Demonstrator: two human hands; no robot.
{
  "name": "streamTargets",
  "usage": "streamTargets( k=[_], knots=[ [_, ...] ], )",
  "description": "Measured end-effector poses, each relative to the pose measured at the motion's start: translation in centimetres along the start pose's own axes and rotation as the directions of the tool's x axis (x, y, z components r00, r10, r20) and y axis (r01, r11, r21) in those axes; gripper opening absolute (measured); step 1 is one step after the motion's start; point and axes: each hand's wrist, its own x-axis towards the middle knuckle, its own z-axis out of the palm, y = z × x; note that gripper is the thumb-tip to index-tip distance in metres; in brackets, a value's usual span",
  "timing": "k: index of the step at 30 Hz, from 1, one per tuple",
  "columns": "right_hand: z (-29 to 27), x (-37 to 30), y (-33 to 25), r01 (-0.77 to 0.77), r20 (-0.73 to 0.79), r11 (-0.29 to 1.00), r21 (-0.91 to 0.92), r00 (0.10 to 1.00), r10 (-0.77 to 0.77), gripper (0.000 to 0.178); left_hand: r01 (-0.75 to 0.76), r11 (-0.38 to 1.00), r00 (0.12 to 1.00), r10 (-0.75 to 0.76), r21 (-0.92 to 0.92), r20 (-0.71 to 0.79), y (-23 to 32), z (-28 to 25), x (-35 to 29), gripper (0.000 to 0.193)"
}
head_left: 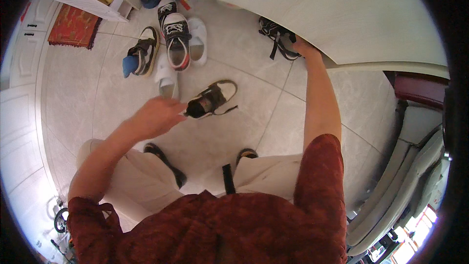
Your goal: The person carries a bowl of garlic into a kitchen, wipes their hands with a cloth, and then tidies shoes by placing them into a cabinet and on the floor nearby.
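Observation:
My left hand [159, 116] is closed on the heel of a dark sneaker with a pale toe [225, 90]. The sneaker's opening faces up, and a loose strap sticks out at its side. My right hand [304, 49] reaches to the lower edge of the white cabinet, its fingers gripping the heel end of a black shoe [281, 36] with a dangling strap. The cabinet's edge partly covers that shoe. Left of centre lie a black-and-white laced sneaker [177, 34], white slip-on shoes [197, 39], and a dark-and-cream sneaker [146, 49] with blue cloth in it.
The white cabinet [332, 14] overhangs the tiled floor [254, 122] ahead. A red patterned mat [74, 27] lies at the far left beside white cupboard doors [22, 112]. Cushioned seating [400, 186] stands on the right. My feet in dark footwear [166, 164] are close below.

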Motion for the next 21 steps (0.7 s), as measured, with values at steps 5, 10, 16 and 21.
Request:
streamTargets(
  k=[5,10,16,21],
  knots=[
    [1.7,0.4,-2.1,0.014,-0.14,0.985,-0.174,0.989,-0.039,0.043,-0.023,0.999,0.999,0.024,0.028,-0.037,0.0,0.5,1.0,0.029],
    [0.9,-2.2,-4.3,0.121,0.115,0.992,-0.019,0.986,-0.118,0.028,-0.061,0.995,0.995,0.055,0.073,0.086,-0.1,1.0,2.1,0.031],
    [-1.2,-6.5,-8.6,0.085,0.237,0.996,0.032,0.967,-0.09,0.03,-0.195,0.973,0.981,0.195,0.119,0.014,0.6,1.3,3.6,0.024],
    [-2.2,-8.5,-9.0,0.067,0.245,0.998,0.02,0.967,-0.07,0.033,-0.247,0.961,0.967,0.253,0.127,-0.029,0.4,1.6,2.8,0.019]
  ],
)
